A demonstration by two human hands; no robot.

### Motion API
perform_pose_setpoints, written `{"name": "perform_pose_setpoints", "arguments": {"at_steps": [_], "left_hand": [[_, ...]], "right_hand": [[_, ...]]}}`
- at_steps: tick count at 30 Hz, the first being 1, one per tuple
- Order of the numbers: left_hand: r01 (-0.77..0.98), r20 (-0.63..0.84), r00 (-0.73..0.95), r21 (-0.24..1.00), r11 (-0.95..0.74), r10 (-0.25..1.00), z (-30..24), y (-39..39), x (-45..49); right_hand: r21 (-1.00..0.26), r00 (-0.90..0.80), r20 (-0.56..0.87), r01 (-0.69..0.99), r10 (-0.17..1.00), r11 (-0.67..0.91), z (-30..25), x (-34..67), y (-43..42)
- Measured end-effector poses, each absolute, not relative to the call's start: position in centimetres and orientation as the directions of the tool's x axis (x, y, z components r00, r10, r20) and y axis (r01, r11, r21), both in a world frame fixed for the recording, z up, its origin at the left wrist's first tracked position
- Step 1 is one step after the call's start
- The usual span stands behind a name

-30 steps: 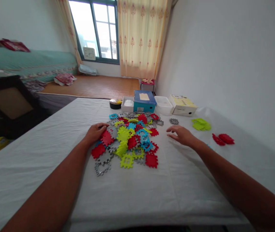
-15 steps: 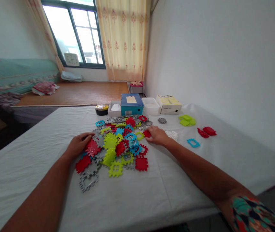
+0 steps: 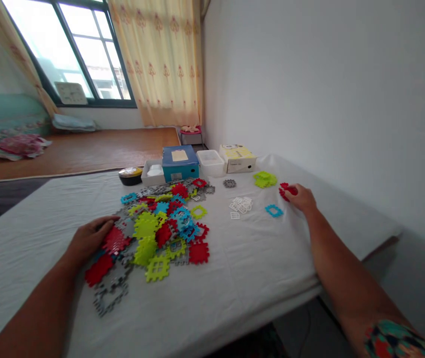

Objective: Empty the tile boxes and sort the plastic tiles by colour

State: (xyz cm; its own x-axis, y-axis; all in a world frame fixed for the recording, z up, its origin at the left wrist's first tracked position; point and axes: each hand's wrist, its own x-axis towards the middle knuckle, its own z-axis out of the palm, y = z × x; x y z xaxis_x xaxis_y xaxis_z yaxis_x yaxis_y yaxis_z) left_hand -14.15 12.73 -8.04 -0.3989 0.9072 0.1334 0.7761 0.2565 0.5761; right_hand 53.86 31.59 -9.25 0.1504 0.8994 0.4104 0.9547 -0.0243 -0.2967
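Note:
A heap of red, green, blue and grey interlocking plastic tiles (image 3: 156, 228) lies on the white-covered table (image 3: 257, 268). My left hand (image 3: 89, 238) rests on the heap's left edge, its fingers curled over a red tile (image 3: 114, 240). My right hand (image 3: 302, 198) is stretched out to the far right, fingers closed on a red tile at the small pile of red tiles (image 3: 286, 190). Near it lie a green tile pile (image 3: 265, 179), a single blue tile (image 3: 273, 211), a white tile cluster (image 3: 241, 205) and a lone grey tile (image 3: 229, 183).
At the table's far edge stand a black round tin (image 3: 130, 175), a white box (image 3: 153, 171), a blue box (image 3: 179, 163), a clear tub (image 3: 211, 163) and a yellow-topped box (image 3: 237, 157). A white wall runs along the right. The table's right corner drops off near my right forearm.
My right hand went from the heap's right edge over to the red pile at the far right. The view swung right. My left hand stayed on the heap.

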Motion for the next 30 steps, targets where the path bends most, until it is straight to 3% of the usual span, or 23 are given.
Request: {"name": "perform_pose_setpoints", "arguments": {"at_steps": [3, 6, 9, 12, 17, 20, 24, 27, 30], "left_hand": [[0.794, 0.151, -0.394, 0.552, 0.253, 0.907, -7.8, 12.6, -13.9], [0.799, 0.149, -0.391, 0.544, 0.255, 0.908, -7.5, 12.5, -13.6], [0.791, 0.148, -0.390, 0.560, 0.248, 0.909, -7.3, 12.3, -13.4], [0.782, 0.167, -0.389, 0.579, 0.229, 0.906, -7.2, 12.2, -13.1], [0.793, 0.214, -0.366, 0.581, 0.183, 0.906, -7.6, 12.2, -13.0], [0.783, 0.207, -0.370, 0.593, 0.185, 0.906, -7.8, 12.2, -13.1], [0.773, 0.209, -0.371, 0.609, 0.176, 0.905, -8.0, 12.1, -13.1], [0.775, 0.220, -0.363, 0.611, 0.163, 0.905, -7.9, 12.1, -13.1], [0.774, 0.216, -0.357, 0.614, 0.158, 0.909, -8.0, 12.0, -13.1]], "right_hand": [[-0.342, 0.231, 0.303, 0.932, 0.925, -0.121, -10.0, 54.7, 31.4], [-0.295, 0.247, 0.389, 0.946, 0.887, -0.134, -9.9, 54.3, 31.3], [-0.255, 0.138, 0.464, 0.967, 0.875, -0.017, -10.1, 53.7, 31.2], [-0.214, -0.029, 0.429, 0.968, 0.903, 0.133, -10.7, 53.2, 31.1], [-0.174, -0.057, 0.482, 0.972, 0.874, 0.159, -10.4, 50.9, 30.7], [-0.153, -0.236, 0.513, 0.921, 0.825, 0.359, -9.0, 46.4, 29.4], [-0.199, -0.595, 0.399, 0.687, 0.698, 0.699, -7.3, 38.0, 26.9], [-0.190, -0.728, 0.331, 0.572, 0.601, 0.798, -6.8, 32.2, 26.8], [-0.199, -0.730, 0.337, 0.562, 0.595, 0.803, -6.9, 27.8, 28.9]]}}
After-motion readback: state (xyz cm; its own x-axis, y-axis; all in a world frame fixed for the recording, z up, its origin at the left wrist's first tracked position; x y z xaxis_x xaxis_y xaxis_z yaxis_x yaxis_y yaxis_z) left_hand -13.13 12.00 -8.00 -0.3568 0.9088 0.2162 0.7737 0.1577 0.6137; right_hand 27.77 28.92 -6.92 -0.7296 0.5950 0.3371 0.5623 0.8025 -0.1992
